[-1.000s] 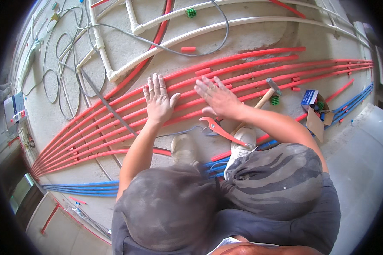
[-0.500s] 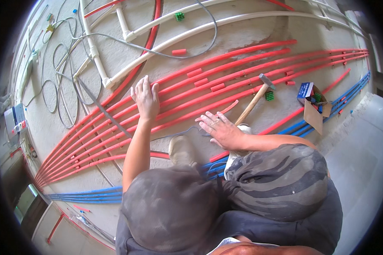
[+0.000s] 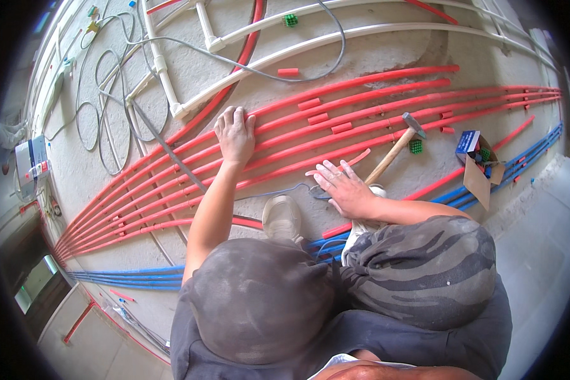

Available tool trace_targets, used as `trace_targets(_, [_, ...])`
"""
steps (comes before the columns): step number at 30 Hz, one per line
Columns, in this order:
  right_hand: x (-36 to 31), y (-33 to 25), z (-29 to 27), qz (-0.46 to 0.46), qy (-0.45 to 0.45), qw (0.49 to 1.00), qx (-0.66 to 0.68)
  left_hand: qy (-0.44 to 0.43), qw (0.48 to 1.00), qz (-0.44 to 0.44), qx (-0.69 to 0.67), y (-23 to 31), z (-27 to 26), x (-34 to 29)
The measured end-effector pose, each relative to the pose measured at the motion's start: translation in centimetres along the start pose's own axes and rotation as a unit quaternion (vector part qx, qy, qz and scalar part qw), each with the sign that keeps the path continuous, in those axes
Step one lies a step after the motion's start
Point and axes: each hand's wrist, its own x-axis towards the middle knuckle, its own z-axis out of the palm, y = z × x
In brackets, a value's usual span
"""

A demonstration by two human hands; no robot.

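My left hand [image 3: 234, 133] lies flat, fingers together, on a bundle of red conduits [image 3: 373, 101] that runs across the concrete floor. My right hand [image 3: 339, 187] rests lower down with its fingers spread, on the floor at the near edge of the bundle. Its fingertips sit over a thin grey wire [image 3: 278, 190] and a small dark tool that is mostly hidden under it. A curved loose red strip [image 3: 351, 161] lies just beyond its fingers. A wooden-handled hammer [image 3: 392, 152] lies right of that hand, head pointing away.
An open cardboard box [image 3: 478, 174] with a blue carton stands at the right. Blue conduits [image 3: 126, 277] run along the near side. White pipes [image 3: 285, 47], grey cable loops [image 3: 101, 126] and a thin metal rod [image 3: 168, 149] cross the far floor. My shoe [image 3: 282, 216] stands between my arms.
My right hand has pulled back off the red conduits and come down to the floor beside the hammer handle. My left hand has stayed pressed on the conduits.
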Motion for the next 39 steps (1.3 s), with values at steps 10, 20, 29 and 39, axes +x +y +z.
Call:
trace_targets(10, [0.00, 0.02, 0.27, 0.001, 0.003, 1.000, -0.009, -0.002, 1.000, -0.010, -0.002, 0.13, -0.20, -0.01])
trace_targets(20, [-0.08, 0.05, 0.20, 0.003, 0.003, 1.000, -0.021, -0.007, 1.000, -0.012, -0.006, 0.34, -0.18, 0.12])
trace_targets(29, [0.31, -0.13, 0.41, 0.011, -0.005, 1.000, -0.022, 0.009, 1.000, 0.006, -0.008, 0.16, -0.35, 0.26])
trace_targets(39, [0.14, -0.19, 0.52, 0.004, 0.000, 1.000, -0.018, 0.016, 1.000, -0.003, -0.022, 0.29, -0.72, -0.15])
